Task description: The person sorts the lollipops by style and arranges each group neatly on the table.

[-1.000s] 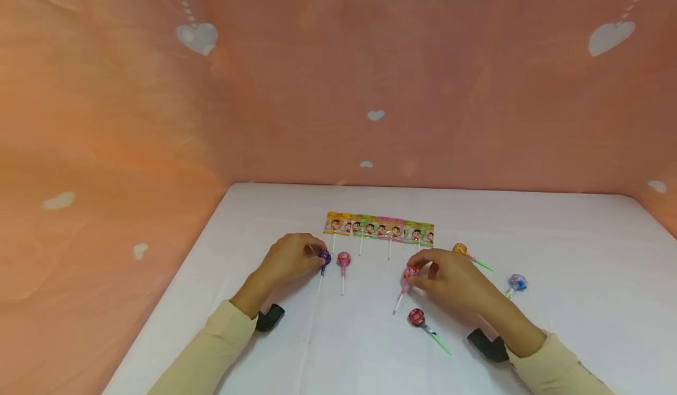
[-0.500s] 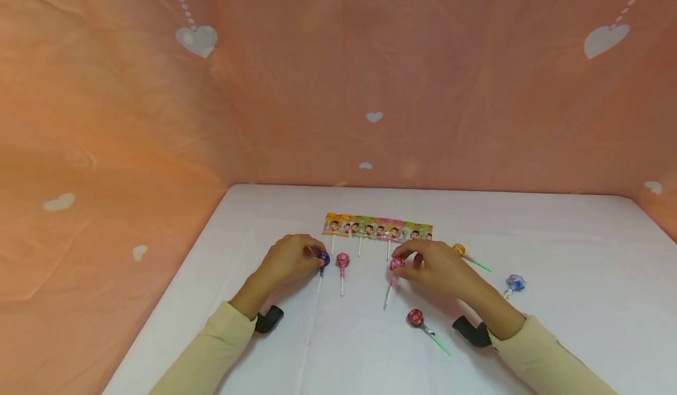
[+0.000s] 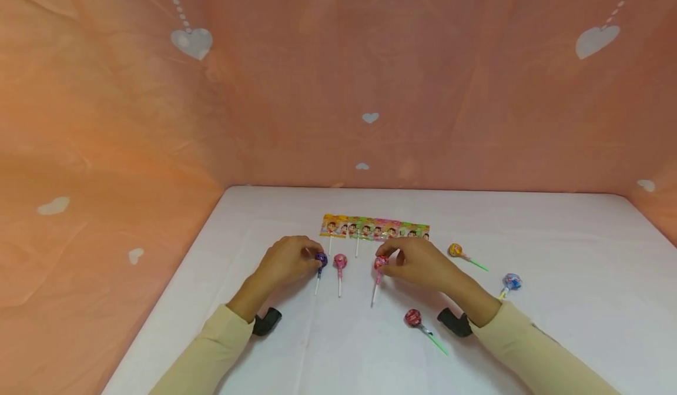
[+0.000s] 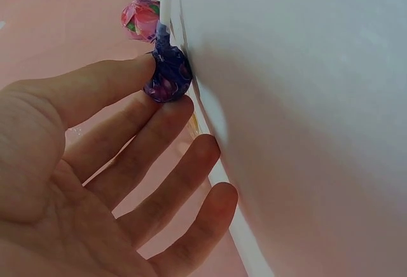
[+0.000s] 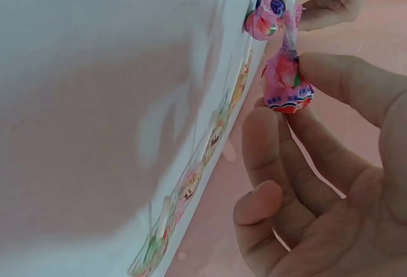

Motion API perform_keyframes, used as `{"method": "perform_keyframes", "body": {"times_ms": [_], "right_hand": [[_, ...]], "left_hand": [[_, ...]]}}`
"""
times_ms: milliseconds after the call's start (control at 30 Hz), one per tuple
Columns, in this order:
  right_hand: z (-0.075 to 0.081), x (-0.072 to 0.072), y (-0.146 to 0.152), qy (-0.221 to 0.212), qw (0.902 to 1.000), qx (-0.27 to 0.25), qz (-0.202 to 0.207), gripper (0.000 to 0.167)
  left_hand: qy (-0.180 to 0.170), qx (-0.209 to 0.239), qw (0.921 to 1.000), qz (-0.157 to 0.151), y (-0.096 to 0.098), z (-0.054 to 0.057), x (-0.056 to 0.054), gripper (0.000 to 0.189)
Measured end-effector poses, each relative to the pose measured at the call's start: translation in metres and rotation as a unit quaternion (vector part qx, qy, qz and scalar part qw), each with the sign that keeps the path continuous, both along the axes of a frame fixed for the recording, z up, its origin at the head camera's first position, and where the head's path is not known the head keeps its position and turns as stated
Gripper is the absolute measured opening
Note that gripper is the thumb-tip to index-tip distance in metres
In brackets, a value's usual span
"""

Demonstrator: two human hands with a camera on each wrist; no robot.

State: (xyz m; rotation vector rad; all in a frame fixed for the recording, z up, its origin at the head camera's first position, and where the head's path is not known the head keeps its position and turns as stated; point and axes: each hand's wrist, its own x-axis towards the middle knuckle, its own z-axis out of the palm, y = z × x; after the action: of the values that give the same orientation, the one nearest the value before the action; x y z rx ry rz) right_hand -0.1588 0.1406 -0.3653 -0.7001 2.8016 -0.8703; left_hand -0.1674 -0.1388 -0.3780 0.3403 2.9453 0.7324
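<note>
My left hand (image 3: 288,263) pinches the head of a purple-wrapped lollipop (image 4: 168,80) between thumb and fingertips, its white stick pointing toward me in the head view. Between my hands a pink lollipop (image 3: 340,261) lies on the white table, close beside the purple one. Further right, my right hand (image 3: 420,264) grips a second pink lollipop (image 5: 287,83) by its head, with thumb and index finger; its white stick slants down toward me. Behind these lies a row of flat-packed lollipops (image 3: 365,228) in yellow, green and pink wrappers, partly covered by the right hand.
A red lollipop (image 3: 413,318) with a green stick lies in front of the right forearm. Beyond that arm are a yellow lollipop (image 3: 455,250) and a blue one (image 3: 512,281). Orange cloth (image 3: 338,77) with white hearts rises behind the white table (image 3: 571,224).
My right hand has carried its pink lollipop leftward, closer to the other pink one, and its stick now stands straighter. The left hand stays on the purple lollipop.
</note>
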Motion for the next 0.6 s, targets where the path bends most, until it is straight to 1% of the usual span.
{"method": "perform_keyframes", "body": {"times_ms": [267,400,600], "right_hand": [[0.001,-0.006,-0.013,-0.008,0.9999,0.008,-0.001,0.020],[-0.001,-0.009,-0.019,-0.010,0.9999,0.004,0.005,0.020],[-0.003,-0.013,-0.023,-0.010,0.9997,0.015,0.016,0.019]], "left_hand": [[0.008,-0.001,1.0000,-0.002,-0.001,0.000,0.000,0.020],[0.010,-0.001,0.9999,-0.002,-0.003,0.000,0.000,0.020],[0.012,0.000,0.9999,-0.009,-0.002,0.000,-0.001,0.019]]}}
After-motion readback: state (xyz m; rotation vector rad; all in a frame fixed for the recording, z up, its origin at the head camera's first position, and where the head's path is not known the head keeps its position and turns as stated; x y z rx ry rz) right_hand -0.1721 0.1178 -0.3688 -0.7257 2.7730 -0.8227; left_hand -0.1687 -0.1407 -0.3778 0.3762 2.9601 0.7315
